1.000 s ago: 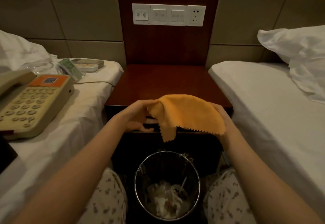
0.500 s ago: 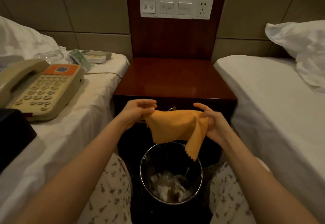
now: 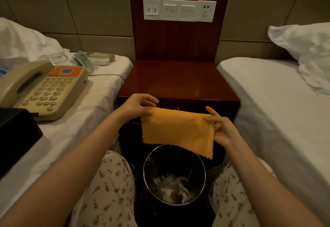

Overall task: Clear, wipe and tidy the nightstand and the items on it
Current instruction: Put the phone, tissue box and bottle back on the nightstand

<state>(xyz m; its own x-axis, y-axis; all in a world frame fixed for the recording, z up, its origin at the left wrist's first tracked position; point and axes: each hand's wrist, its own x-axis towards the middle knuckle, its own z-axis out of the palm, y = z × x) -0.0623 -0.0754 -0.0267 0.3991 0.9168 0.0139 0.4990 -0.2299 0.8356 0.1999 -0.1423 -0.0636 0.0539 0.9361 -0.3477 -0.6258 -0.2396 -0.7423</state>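
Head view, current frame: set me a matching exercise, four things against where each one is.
Things:
1. orange cloth
2. telephone
3. waste bin
4. switch panel

Places:
A. on the left bed
B. on the wood panel above the nightstand
C. held by its top corners between the left hand and the right hand
D. in front of the nightstand, between the person's knees

Pairs: 1-C, 2-A, 3-D, 4-B
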